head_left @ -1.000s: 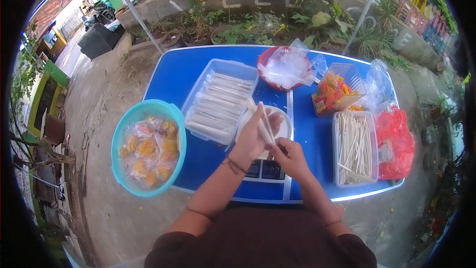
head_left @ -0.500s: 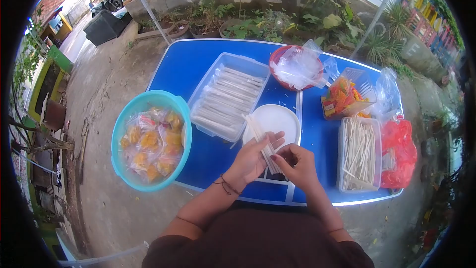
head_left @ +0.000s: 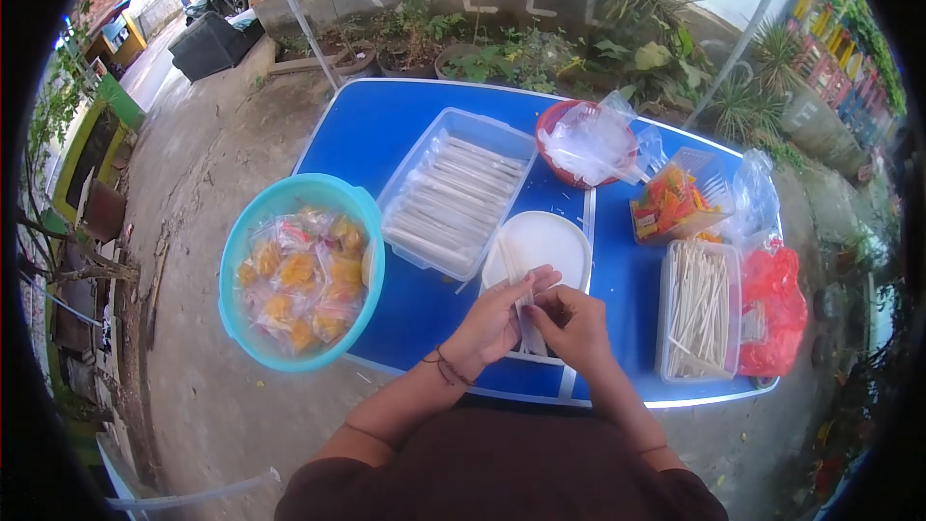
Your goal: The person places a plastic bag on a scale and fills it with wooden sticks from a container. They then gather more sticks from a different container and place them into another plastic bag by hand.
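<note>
A small bundle of pale sticks is held between my two hands, over the front of a round white lid. My left hand has its thumb over the bundle and supports it from the left. My right hand pinches the bundle's lower part from the right. Left of the lid, a clear tray holds wrapped white stick packs. On the right, a clear box is filled with loose pale sticks.
A turquoise basin with bagged yellow food sits at the left. On the blue table stand a red basket with plastic bags, a clear container with orange packets, and a red bag. Poles rise behind.
The view has shifted slightly, so the table items appear a little lower and to the right. My right hand has closed in on the bundle, and the sticks stand more upright.
</note>
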`<move>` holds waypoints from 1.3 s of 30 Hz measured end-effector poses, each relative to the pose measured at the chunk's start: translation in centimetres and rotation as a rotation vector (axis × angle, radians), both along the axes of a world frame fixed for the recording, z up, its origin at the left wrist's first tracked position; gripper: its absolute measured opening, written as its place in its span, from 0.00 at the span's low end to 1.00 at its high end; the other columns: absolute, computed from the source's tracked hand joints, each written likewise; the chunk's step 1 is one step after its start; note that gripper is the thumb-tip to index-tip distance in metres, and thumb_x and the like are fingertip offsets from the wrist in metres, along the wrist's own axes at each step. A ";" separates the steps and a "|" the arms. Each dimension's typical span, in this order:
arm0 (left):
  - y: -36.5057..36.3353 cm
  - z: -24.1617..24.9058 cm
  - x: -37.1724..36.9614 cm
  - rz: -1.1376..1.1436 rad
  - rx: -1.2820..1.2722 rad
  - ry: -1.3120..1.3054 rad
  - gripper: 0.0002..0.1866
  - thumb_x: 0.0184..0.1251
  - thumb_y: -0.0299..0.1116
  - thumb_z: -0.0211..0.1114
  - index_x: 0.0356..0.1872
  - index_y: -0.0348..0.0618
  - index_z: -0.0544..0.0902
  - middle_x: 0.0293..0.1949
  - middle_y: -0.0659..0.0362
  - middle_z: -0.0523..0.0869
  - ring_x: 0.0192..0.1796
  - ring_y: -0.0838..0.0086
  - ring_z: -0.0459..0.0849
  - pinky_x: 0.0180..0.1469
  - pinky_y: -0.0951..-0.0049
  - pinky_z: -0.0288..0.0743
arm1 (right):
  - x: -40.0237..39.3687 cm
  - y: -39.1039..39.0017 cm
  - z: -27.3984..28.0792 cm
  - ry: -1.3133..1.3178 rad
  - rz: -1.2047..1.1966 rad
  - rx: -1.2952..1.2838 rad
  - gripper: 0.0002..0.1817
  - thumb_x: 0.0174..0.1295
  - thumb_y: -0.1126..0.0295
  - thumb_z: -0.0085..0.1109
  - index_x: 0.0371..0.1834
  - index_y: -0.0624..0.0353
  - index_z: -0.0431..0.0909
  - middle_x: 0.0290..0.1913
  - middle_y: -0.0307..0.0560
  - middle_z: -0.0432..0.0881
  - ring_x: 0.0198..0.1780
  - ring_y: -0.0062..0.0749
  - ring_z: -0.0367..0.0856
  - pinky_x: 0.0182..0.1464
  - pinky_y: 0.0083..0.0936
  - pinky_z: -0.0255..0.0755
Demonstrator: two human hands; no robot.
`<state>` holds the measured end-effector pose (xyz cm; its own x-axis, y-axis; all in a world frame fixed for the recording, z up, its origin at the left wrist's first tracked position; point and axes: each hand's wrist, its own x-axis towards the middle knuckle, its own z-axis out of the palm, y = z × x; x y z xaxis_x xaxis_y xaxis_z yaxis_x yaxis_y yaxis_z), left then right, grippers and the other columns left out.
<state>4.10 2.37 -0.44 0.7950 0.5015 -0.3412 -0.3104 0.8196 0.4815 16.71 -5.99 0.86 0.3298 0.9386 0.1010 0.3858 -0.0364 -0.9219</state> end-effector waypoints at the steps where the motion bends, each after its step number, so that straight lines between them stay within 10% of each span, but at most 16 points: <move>1: 0.1 0.1 -0.2 0.007 -0.007 -0.014 0.22 0.80 0.34 0.47 0.69 0.35 0.64 0.66 0.49 0.74 0.64 0.67 0.76 0.68 0.66 0.70 | 0.0 0.1 -0.2 0.033 -0.016 -0.002 0.09 0.56 0.72 0.70 0.33 0.67 0.82 0.26 0.47 0.84 0.27 0.19 0.82 0.31 0.20 0.75; 39: 0.0 -1.2 -0.2 -0.019 0.130 0.077 0.15 0.75 0.29 0.56 0.59 0.37 0.75 0.50 0.54 0.85 0.48 0.70 0.87 0.48 0.66 0.85 | 3.0 0.7 -0.5 0.437 0.055 -0.202 0.08 0.64 0.72 0.64 0.32 0.68 0.82 0.23 0.39 0.81 0.21 0.13 0.77 0.22 0.13 0.71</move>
